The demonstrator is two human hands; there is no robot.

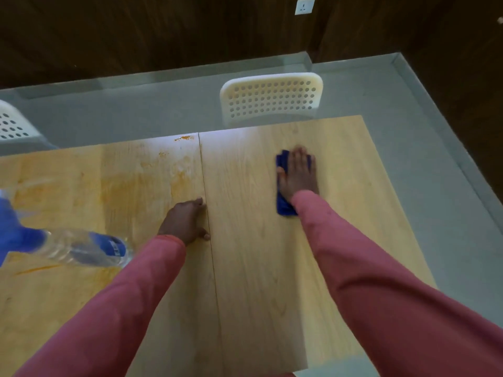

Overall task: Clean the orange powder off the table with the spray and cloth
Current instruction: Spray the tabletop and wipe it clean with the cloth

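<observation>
Right hand (298,172): grip flat, pressing cloth (284,206) near counter (258,268) far right corner, for wiping. Left hand (186,221): grip relaxed, holding nothing, braced mid-counter for support. Powder (178,175) smeared across left half. Spray (81,247) parked at left edge.

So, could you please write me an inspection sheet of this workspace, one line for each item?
Surface: wooden table in two panels; orange powder smears on the left panel, a spot at its far edge.
Job's things: blue cloth on the right panel; spray bottle on the left, blurred.
Clutter: nothing seen.
Hands: right hand presses flat on the cloth; left hand rests on the table by the seam, holding nothing.
Cables: nothing seen.
Surroundings: white perforated chair behind the table, another at far left; wall socket; grey floor.
</observation>
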